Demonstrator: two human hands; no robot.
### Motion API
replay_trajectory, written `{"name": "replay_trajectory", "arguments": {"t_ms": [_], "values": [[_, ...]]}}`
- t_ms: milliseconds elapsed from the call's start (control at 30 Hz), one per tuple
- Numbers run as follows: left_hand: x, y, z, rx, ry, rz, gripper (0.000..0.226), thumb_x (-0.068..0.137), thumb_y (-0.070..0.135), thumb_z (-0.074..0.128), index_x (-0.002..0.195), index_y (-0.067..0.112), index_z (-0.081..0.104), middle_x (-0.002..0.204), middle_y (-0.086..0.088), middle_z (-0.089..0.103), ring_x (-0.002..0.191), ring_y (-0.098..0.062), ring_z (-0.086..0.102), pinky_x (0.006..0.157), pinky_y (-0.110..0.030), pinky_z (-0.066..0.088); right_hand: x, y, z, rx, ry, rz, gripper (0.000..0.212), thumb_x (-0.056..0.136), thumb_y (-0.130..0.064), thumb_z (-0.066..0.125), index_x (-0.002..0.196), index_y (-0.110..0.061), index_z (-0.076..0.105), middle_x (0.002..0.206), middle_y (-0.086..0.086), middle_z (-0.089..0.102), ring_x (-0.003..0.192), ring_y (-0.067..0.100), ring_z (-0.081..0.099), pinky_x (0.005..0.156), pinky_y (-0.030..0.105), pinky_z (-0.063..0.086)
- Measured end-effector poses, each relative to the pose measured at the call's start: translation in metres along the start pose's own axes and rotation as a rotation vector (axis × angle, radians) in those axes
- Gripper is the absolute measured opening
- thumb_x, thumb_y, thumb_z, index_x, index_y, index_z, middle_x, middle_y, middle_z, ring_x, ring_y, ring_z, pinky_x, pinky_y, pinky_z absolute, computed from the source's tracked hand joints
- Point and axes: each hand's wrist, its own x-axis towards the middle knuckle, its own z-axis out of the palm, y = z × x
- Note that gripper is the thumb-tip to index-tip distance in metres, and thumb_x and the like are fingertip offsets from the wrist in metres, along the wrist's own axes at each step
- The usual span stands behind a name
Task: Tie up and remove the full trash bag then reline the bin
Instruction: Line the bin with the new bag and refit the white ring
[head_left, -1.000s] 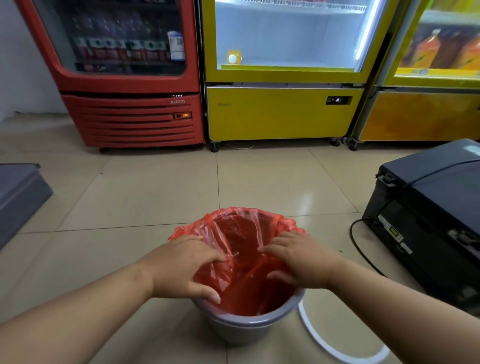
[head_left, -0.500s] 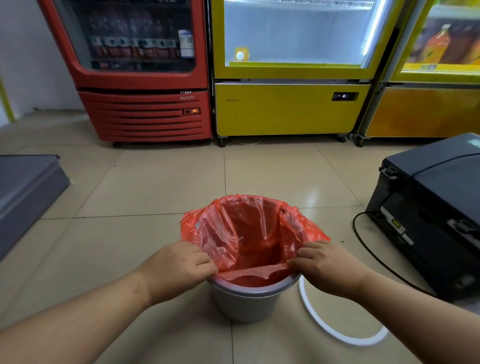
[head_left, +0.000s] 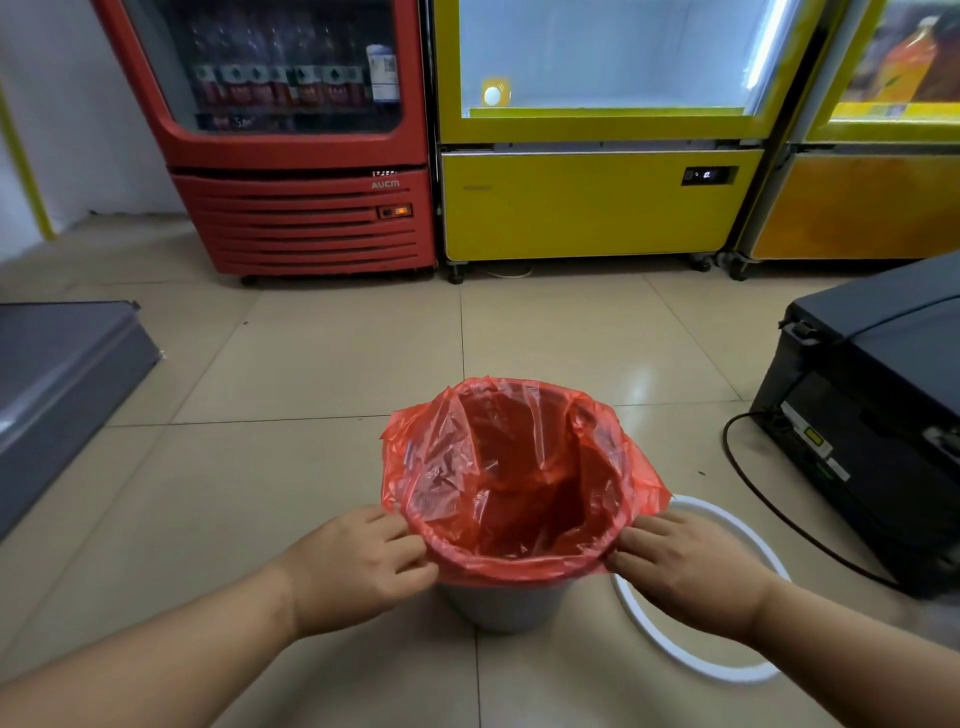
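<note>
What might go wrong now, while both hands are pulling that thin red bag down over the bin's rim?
1. The red bag looks thin and is stretched between the left hand and right hand; a hard tug may tear it.
2. The far edge sits loosely bunched, so it may slip into the grey bin.
3. The white ring lies on the floor right beside the bin and might be stepped on.

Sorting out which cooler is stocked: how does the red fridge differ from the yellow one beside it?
The red fridge holds a row of bottles behind dark glass; the yellow fridge is brightly lit and looks nearly empty. The red one has a slatted base, the yellow a flat panel. Both stand on the tiled floor against the wall.
</note>
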Motion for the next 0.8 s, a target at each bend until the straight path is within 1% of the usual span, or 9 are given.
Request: {"name": "replay_trajectory", "arguments": {"t_ms": [200,300,367,433,500,567,667,733,800], "values": [[-0.001,0.008,0.007,0.028,0.001,0.065,0.007,0.08,0.018,0.059,0.076,0.022,0.055,0.063,0.006,0.057,0.055,-0.015,0.052,0.053,-0.023,0.047,-0.001,-0.004,0.003,-0.016,-0.018,-0.031,0.007,0.079,-0.016,0.062,0.078,-0.021,0.067,0.07,-0.003,0.062,0.059,0.018,0.058,0.051,0.028,0.05],[-0.006,0.006,0.015,-0.032,-0.086,-0.024,0.011,0.074,0.019,0.061,0.082,0.025,0.059,0.07,0.008,0.061,0.062,-0.014,0.057,0.051,-0.022,0.049,-0.004,-0.001,0.006,0.022,-0.139,0.079,0.034,0.072,-0.013,0.049,0.094,-0.025,0.073,0.085,-0.008,0.071,0.072,0.015,0.067,0.059,0.026,0.056],[-0.009,-0.001,0.02,-0.09,-0.207,-0.146,0.022,0.068,0.02,0.057,0.088,0.028,0.062,0.08,0.01,0.065,0.073,-0.013,0.062,0.051,-0.023,0.053,-0.001,0.002,0.004,0.129,-0.214,0.249,0.052,0.064,-0.01,0.041,0.101,-0.031,0.072,0.099,-0.014,0.072,0.085,0.012,0.069,0.066,0.026,0.058],[-0.006,-0.009,0.018,-0.285,-0.289,-0.311,0.037,0.07,0.021,0.041,0.097,0.03,0.065,0.096,0.012,0.068,0.089,-0.011,0.064,0.066,-0.023,0.056,0.004,0.006,-0.002,0.3,-0.257,0.476,0.05,0.071,-0.007,0.041,0.101,-0.032,0.071,0.103,-0.019,0.069,0.095,0.009,0.066,0.077,0.022,0.053],[0.002,-0.016,0.012,-0.553,-0.216,-0.552,0.042,0.072,0.019,0.033,0.094,0.025,0.069,0.099,0.01,0.068,0.095,-0.009,0.06,0.081,-0.022,0.05,0.014,0.01,-0.01,0.457,-0.189,0.744,0.035,0.081,-0.004,0.048,0.081,-0.031,0.07,0.084,-0.019,0.065,0.085,0.012,0.063,0.071,0.021,0.045],[0.016,-0.024,0.001,-0.65,-0.038,-0.814,0.027,0.077,0.014,0.041,0.079,0.019,0.067,0.084,0.009,0.063,0.085,-0.012,0.058,0.074,-0.018,0.042,0.027,0.014,-0.019,0.548,0.017,0.995,0.036,0.083,-0.001,0.051,0.066,-0.032,0.059,0.072,-0.014,0.06,0.072,0.013,0.057,0.06,0.021,0.039],[0.037,-0.036,-0.004,-0.66,0.249,-1.092,0.023,0.086,0.001,0.047,0.09,0.015,0.066,0.092,0.005,0.058,0.092,-0.014,0.054,0.08,-0.019,0.038,0.054,0.02,-0.03,0.606,0.221,1.131,0.022,0.087,-0.007,0.05,0.095,-0.02,0.067,0.094,-0.001,0.066,0.084,0.017,0.058,0.064,0.021,0.041],[0.052,-0.042,-0.002,-0.666,0.258,-1.148,0.03,0.092,0.005,0.044,0.115,0.009,0.063,0.115,-0.003,0.058,0.112,-0.017,0.053,0.098,-0.023,0.037,0.074,0.021,-0.035,0.611,0.182,1.126,0.029,0.093,-0.016,0.049,0.12,-0.017,0.061,0.117,0.002,0.064,0.104,0.02,0.059,0.079,0.023,0.04],[0.065,-0.044,0.005,-0.707,0.177,-1.169,0.039,0.096,0.011,0.04,0.134,0.01,0.049,0.139,-0.006,0.048,0.131,-0.018,0.041,0.111,-0.026,0.026,0.091,0.022,-0.036,0.647,0.128,1.177,0.034,0.096,-0.02,0.046,0.129,-0.017,0.055,0.128,0.005,0.061,0.119,0.024,0.054,0.084,0.024,0.036]]}}
